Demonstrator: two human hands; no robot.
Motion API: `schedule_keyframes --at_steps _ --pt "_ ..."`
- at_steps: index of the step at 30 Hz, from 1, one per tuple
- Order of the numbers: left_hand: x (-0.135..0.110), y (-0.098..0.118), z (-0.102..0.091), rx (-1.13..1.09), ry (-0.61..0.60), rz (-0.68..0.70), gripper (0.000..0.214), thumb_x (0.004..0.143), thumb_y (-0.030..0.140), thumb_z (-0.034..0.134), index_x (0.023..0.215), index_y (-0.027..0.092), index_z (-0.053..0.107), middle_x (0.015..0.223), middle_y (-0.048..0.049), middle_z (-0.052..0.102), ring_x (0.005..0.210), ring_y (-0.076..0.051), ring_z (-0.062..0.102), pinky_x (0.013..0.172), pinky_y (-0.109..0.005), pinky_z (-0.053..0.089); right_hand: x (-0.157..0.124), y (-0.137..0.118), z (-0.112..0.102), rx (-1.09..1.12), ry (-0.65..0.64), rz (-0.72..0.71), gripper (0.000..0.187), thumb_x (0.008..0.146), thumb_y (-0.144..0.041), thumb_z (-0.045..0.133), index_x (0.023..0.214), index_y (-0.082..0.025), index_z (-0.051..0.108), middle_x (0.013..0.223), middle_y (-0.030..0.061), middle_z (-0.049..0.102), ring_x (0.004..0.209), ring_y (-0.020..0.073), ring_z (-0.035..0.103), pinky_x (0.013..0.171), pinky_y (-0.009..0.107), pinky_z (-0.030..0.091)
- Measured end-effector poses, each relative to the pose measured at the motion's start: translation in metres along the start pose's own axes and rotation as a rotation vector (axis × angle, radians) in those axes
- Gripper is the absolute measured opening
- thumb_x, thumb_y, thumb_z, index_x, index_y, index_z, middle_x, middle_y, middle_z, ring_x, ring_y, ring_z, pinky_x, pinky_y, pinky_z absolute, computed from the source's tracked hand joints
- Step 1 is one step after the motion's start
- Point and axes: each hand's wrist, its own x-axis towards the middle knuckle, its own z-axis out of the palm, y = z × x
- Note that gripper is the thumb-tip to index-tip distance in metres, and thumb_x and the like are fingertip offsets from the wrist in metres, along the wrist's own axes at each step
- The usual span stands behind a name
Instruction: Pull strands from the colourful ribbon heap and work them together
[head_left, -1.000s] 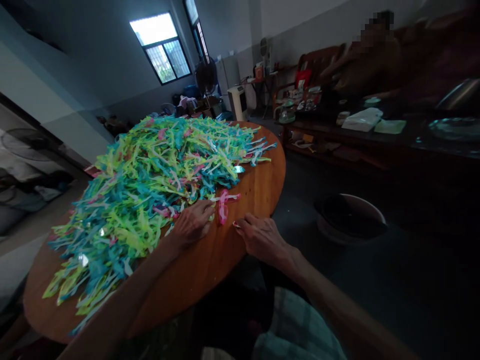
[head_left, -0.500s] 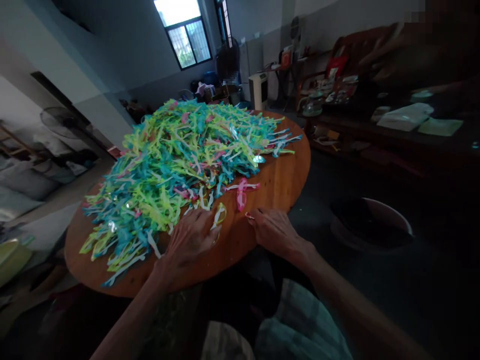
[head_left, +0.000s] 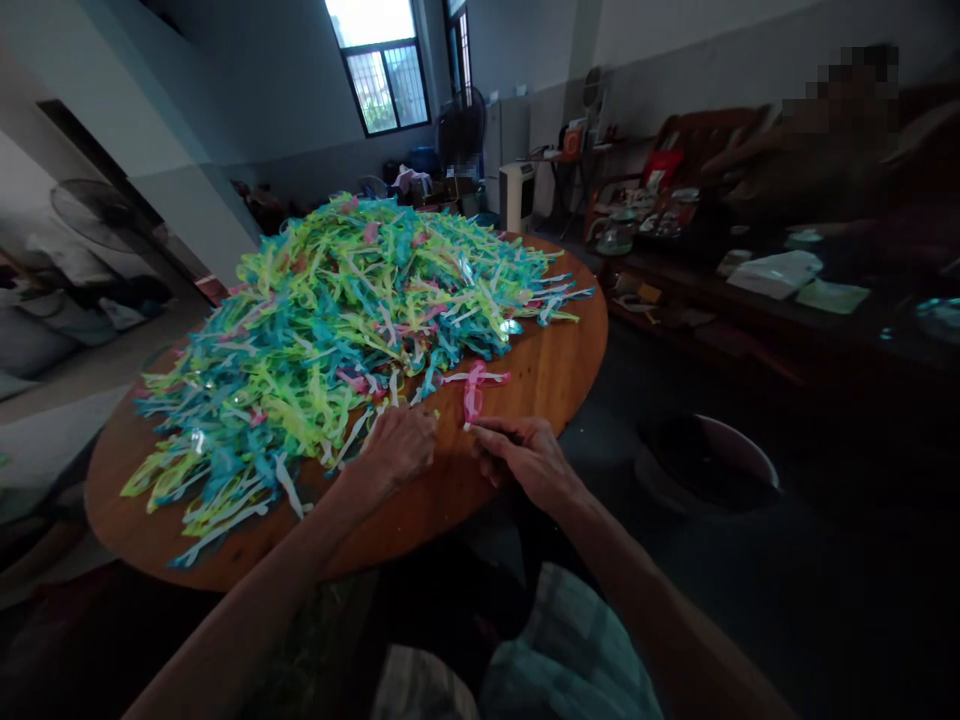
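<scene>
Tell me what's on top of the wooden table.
A large heap of yellow-green, blue, pink and white strips covers much of the wooden table; a pink piece lies near the right hand. The part of the table beneath the heap, and anything buried inside it, cannot be seen.

Daylight reaches us dimly through a barred window point(head_left: 386, 75), and we see the right-hand wall point(head_left: 675, 60) pale above and grey below. We have a wooden bench point(head_left: 709, 130) to the right, a fan point(head_left: 90, 210) to the left, and shadowed floor point(head_left: 600, 440), hard to make out, around our wooden worktop point(head_left: 555, 345).
</scene>
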Motion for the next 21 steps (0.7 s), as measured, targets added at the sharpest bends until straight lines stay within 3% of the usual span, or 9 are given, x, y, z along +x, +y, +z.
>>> schedule_keyframes --at_steps 4,9,21 --pt "-0.015 0.014 -0.01 -0.001 -0.064 0.086 0.022 0.089 0.01 0.041 0.074 0.018 0.055 0.07 -0.0025 0.056 0.058 -0.015 0.046 0.058 -0.03 0.032 0.004 0.006 0.0 0.114 0.02 0.011 0.037 0.08 -0.046 0.075 0.099 -0.014 0.074 0.064 0.0005 0.063 0.052 0.011 0.055 0.046 0.021 0.047" --pt "-0.033 0.029 -0.017 -0.174 -0.021 0.165 0.025 0.096 0.011 0.038 0.079 0.018 0.056 0.075 -0.0011 0.058 0.067 -0.015 0.052 0.068 -0.029 0.038 0.006 0.014 0.001 0.186 0.024 -0.031 0.037 0.077 -0.045 0.079 0.1 -0.016 0.076 0.068 -0.0003 0.062 0.055 0.0114 0.055 0.042 0.021 0.047" --pt "-0.036 0.026 -0.012 -0.184 0.074 0.23 0.024 0.1 0.019 0.044 0.083 0.018 0.059 0.075 0.0 0.057 0.069 -0.014 0.052 0.065 -0.027 0.035 0.0 0.007 0.002 0.049 -0.03 -0.01 0.031 0.083 -0.046 0.072 0.083 -0.015 0.071 0.064 -0.0018 0.056 0.046 0.0089 0.049 0.04 0.021 0.046"
